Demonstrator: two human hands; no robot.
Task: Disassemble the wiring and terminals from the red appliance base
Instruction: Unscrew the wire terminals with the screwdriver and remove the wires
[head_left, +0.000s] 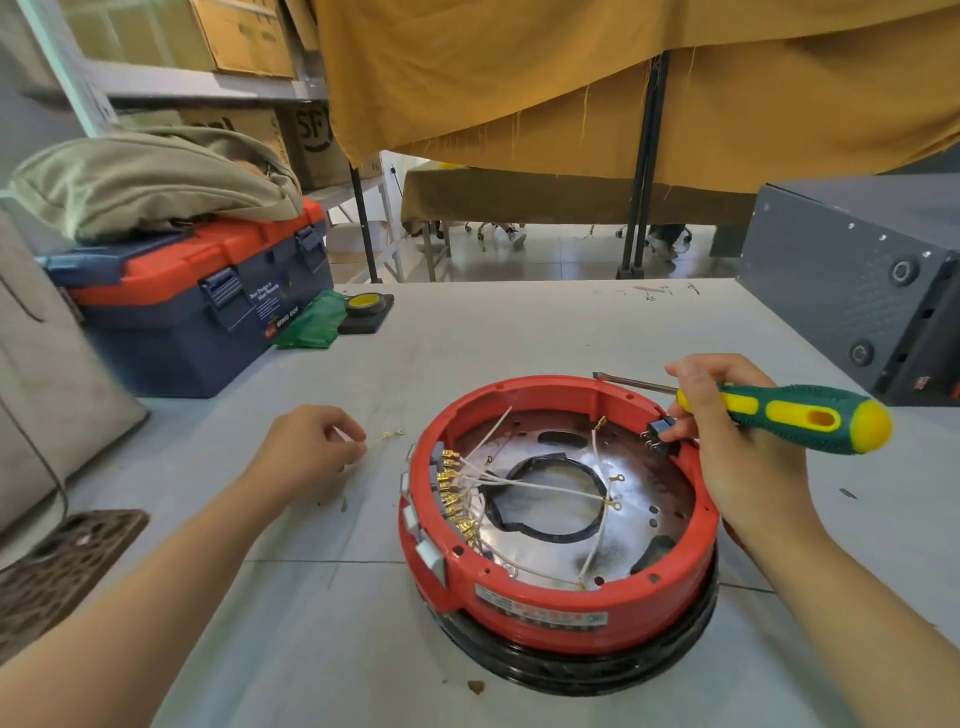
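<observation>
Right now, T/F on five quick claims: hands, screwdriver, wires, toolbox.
1. The right hand holds a green and yellow screwdriver. True.
2. The left hand rests inside the red base. False: it is on the table beside the base, pinching a short wire.
3. White wires still lie inside the base. True.
4. The toolbox stands open. False: its lid is down, with a bag on top.
5. The screwdriver tip is in a screw. False: it points away over the rim.

Mustard cloth (623, 78) drapes above a grey table (519, 322).
</observation>
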